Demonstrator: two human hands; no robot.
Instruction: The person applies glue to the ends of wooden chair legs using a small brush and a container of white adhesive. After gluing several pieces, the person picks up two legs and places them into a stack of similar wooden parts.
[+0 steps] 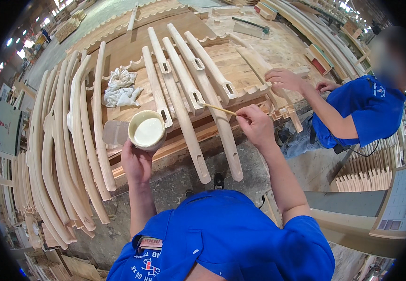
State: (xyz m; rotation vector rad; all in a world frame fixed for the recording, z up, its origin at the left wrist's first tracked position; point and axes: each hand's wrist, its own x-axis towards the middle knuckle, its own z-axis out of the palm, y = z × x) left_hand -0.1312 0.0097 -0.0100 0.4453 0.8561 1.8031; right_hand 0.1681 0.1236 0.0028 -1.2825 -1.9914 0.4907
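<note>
My left hand (pixel 136 161) is closed round a round tub of creamy white glue (pixel 147 131), held upright over the bench's near edge. Between the fingers of my right hand (pixel 256 123) is a thin wooden stick (pixel 221 109). Its far tip touches the slot at the end of a pale wooden chair part (pixel 182 70). Several such long parts with slotted ends lie side by side in front of me, among them a longer leg (pixel 219 119) that reaches out past the bench edge. The stick crosses above this leg.
More curved wooden legs (pixel 67 154) are stacked at left. A crumpled white cloth (pixel 121 88) lies on the wooden bench (pixel 184 21). At right a co-worker in a blue shirt (pixel 364 110) has a hand on a wooden frame (pixel 278 96). A hammer (pixel 252 25) rests at the back.
</note>
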